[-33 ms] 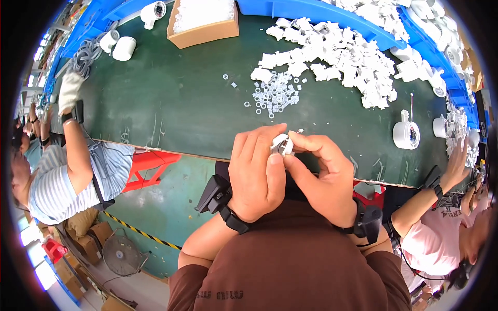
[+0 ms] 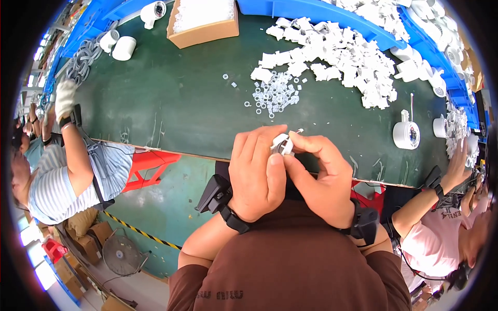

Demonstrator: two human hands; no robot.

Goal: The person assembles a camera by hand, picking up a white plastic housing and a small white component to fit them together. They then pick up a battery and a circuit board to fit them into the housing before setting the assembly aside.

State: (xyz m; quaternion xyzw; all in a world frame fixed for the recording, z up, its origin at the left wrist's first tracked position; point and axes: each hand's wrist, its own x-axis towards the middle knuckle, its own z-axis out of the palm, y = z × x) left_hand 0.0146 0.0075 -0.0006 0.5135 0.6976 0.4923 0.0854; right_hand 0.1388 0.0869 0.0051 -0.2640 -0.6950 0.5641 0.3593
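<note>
Just over the near edge of the table, a small white plastic bracket (image 2: 280, 144) is pinched between my two hands. My left hand (image 2: 257, 168) has its thumb and fingers closed on the bracket's left side. From the right, the thumb and forefinger of my right hand (image 2: 327, 173) grip the same part, and a small piece shows at these fingertips. Fingers hide much of the bracket. Beyond my hands lies a scatter of small clear plastic rings (image 2: 277, 93). Behind it spreads a heap of similar white brackets (image 2: 337, 57).
A cardboard box (image 2: 205, 33) of small translucent parts stands at the back. White camera housings (image 2: 405, 132) sit to the right, others at the back left near grey cable rings (image 2: 83, 59). Blue bins (image 2: 311, 11) line the far edge. Co-workers sit on both sides.
The gloved hand of the co-worker on the left has moved slightly toward the near edge. My hands and the bracket stay almost still.
</note>
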